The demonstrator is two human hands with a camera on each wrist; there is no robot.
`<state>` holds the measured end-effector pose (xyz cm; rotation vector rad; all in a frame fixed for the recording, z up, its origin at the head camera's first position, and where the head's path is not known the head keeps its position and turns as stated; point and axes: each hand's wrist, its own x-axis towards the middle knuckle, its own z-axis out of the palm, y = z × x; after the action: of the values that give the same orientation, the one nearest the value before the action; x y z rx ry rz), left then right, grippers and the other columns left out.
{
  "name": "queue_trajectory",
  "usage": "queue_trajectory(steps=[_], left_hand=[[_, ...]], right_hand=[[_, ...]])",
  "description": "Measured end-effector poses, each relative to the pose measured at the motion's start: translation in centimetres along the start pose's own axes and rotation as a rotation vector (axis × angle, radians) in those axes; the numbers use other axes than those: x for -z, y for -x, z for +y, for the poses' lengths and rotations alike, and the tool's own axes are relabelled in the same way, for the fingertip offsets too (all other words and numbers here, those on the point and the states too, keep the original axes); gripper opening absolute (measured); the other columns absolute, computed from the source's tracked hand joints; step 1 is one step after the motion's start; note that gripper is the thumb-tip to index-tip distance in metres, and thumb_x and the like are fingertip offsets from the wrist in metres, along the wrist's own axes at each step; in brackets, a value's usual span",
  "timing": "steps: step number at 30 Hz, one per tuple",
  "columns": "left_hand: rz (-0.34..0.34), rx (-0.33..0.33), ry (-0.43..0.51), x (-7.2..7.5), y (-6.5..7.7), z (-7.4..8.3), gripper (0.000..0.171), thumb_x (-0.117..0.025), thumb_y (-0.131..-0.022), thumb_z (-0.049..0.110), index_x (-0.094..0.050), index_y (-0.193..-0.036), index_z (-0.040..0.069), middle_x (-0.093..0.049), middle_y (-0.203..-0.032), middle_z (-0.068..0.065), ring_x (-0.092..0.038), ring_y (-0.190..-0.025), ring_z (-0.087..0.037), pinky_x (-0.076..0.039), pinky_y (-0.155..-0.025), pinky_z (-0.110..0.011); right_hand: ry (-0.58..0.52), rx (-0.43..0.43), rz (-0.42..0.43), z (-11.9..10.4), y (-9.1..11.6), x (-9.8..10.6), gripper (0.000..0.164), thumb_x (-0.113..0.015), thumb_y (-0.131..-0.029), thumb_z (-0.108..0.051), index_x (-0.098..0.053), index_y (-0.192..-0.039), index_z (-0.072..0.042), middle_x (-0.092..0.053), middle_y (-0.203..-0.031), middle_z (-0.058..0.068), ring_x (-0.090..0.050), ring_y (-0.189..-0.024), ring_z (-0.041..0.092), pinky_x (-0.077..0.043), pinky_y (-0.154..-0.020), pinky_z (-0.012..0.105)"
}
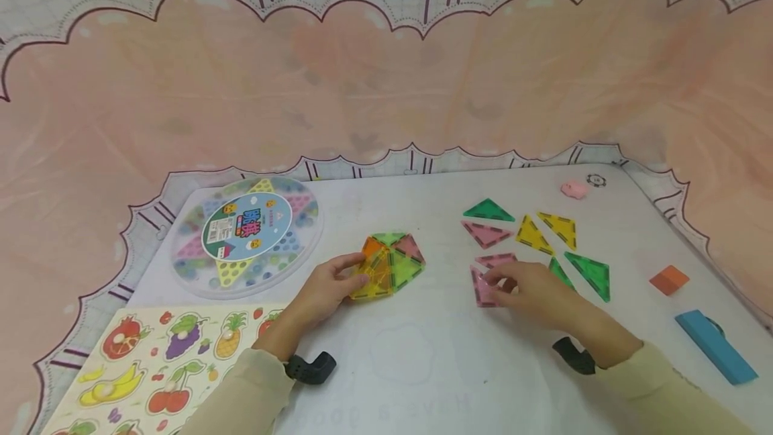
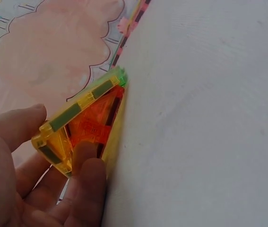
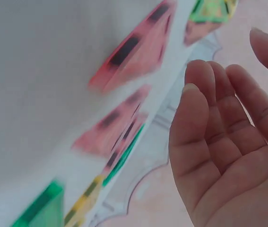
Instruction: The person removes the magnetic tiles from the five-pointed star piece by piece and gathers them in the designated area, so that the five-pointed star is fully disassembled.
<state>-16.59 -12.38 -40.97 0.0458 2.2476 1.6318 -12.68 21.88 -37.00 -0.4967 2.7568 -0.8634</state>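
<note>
My left hand (image 1: 326,291) grips the left side of a multicoloured cluster of translucent magnetic tiles (image 1: 401,267), yellow, orange, green and pink. In the left wrist view the thumb and fingers pinch its yellow-edged, raised triangular end (image 2: 89,118) close over the white surface. My right hand (image 1: 531,287) hovers at a pink triangular tile (image 1: 481,291), overlapping it in the head view. Its fingers are loosely bent, with nothing between them in the right wrist view, and the pink tiles (image 3: 136,54) lie beyond the fingertips. Another pink triangle (image 1: 498,260) lies just behind.
More triangular tiles, such as a green one (image 1: 488,209) and a yellow one (image 1: 560,228), lie around the right hand. At left are a round Chinese checkers set (image 1: 308,220) and a fruit picture board (image 1: 145,348). A blue block (image 1: 715,346) and orange piece (image 1: 669,280) lie far right.
</note>
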Motion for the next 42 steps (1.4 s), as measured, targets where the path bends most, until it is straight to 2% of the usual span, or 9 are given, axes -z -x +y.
queue_trajectory(steps=[5, 8, 9, 15, 16, 21, 27, 33, 42], left_hand=[[-0.018, -0.019, -0.003, 0.0, -0.1, -0.5, 0.047, -0.066, -0.078, 0.039, -0.054, -0.122, 0.025, -0.048, -0.126, 0.006, -0.054, -0.092, -0.017, -0.048, -0.068, -0.032], [-0.039, -0.014, -0.009, 0.1, 0.1, -0.4, 0.047, -0.066, -0.078, 0.041, -0.053, -0.122, 0.026, -0.046, -0.127, 0.009, -0.054, -0.097, -0.015, -0.048, -0.07, -0.032], [-0.045, -0.007, -0.015, 0.1, 0.5, 0.1, 0.047, -0.065, -0.079, 0.039, -0.053, -0.123, 0.025, -0.046, -0.127, 0.008, -0.054, -0.098, -0.015, -0.048, -0.071, -0.033], [-0.052, -0.001, -0.023, 0.2, 0.8, 0.0, 0.048, -0.064, -0.08, 0.036, -0.052, -0.124, 0.02, -0.048, -0.126, 0.004, -0.054, -0.101, -0.015, -0.049, -0.072, -0.032], [-0.052, -0.005, -0.021, 0.2, 0.7, -0.3, 0.048, -0.065, -0.079, 0.038, -0.052, -0.122, 0.02, -0.049, -0.125, 0.005, -0.054, -0.102, -0.015, -0.049, -0.072, -0.031], [-0.052, -0.005, -0.087, 0.2, 0.9, 0.0, 0.044, -0.065, -0.079, 0.04, -0.056, -0.117, 0.021, -0.053, -0.12, 0.004, -0.055, -0.099, -0.015, -0.049, -0.071, -0.031], [-0.036, -0.006, -0.19, 0.3, 1.1, 0.2, 0.037, -0.065, -0.079, 0.04, -0.059, -0.111, 0.022, -0.06, -0.107, 0.004, -0.058, -0.086, -0.014, -0.048, -0.068, -0.03], [-0.036, -0.014, -0.227, 0.5, 1.1, 0.1, 0.03, -0.064, -0.079, 0.04, -0.062, -0.102, 0.02, -0.063, -0.091, 0.003, -0.057, -0.079, -0.015, -0.047, -0.066, -0.03], [-0.154, -0.062, -0.262, 0.0, 1.2, 0.1, 0.027, -0.065, -0.079, 0.04, -0.064, -0.093, 0.017, -0.063, -0.084, 0.002, -0.055, -0.073, -0.018, -0.044, -0.063, -0.031]], right_hand=[[-0.044, 0.042, -0.034, -1.6, -1.3, -1.3, 0.032, -0.065, -0.081, -0.036, -0.062, -0.106, -0.016, -0.058, -0.087, -0.009, -0.052, -0.078, 0.01, -0.047, -0.064, 0.022], [-0.061, 0.038, -0.066, -2.6, -2.2, -2.4, 0.035, -0.065, -0.08, -0.038, -0.062, -0.108, -0.018, -0.059, -0.086, -0.011, -0.052, -0.077, 0.008, -0.047, -0.064, 0.023], [-0.066, 0.043, -0.082, -2.9, -2.6, -2.8, 0.035, -0.065, -0.08, -0.039, -0.061, -0.108, -0.018, -0.059, -0.086, -0.011, -0.053, -0.076, 0.007, -0.046, -0.064, 0.023], [-0.166, 0.07, -0.208, -4.6, -4.2, -4.9, 0.036, -0.065, -0.08, -0.036, -0.059, -0.111, -0.017, -0.059, -0.094, -0.01, -0.053, -0.081, 0.007, -0.046, -0.071, 0.026], [-0.17, 0.07, -0.224, -4.9, -4.4, -5.1, 0.037, -0.065, -0.08, -0.036, -0.059, -0.112, -0.017, -0.059, -0.095, -0.01, -0.053, -0.082, 0.007, -0.045, -0.072, 0.026], [-0.163, 0.037, -0.266, -5.7, -4.8, -5.4, 0.041, -0.065, -0.08, -0.036, -0.056, -0.116, -0.018, -0.057, -0.099, -0.009, -0.052, -0.089, 0.008, -0.045, -0.079, 0.029], [-0.167, 0.015, -0.27, -6.1, -5.0, -5.5, 0.047, -0.064, -0.081, -0.035, -0.051, -0.123, -0.018, -0.053, -0.119, -0.006, -0.049, -0.108, 0.012, -0.04, -0.09, 0.035], [-0.139, 0.008, -0.237, -6.0, -5.3, -5.8, 0.051, -0.065, -0.081, -0.035, -0.049, -0.127, -0.019, -0.049, -0.125, -0.007, -0.044, -0.115, 0.013, -0.037, -0.093, 0.037], [-0.151, -0.014, -0.211, -5.8, -6.0, -5.8, 0.044, -0.057, -0.085, -0.04, -0.049, -0.125, -0.025, -0.047, -0.127, -0.007, -0.044, -0.115, 0.017, -0.038, -0.091, 0.042]])
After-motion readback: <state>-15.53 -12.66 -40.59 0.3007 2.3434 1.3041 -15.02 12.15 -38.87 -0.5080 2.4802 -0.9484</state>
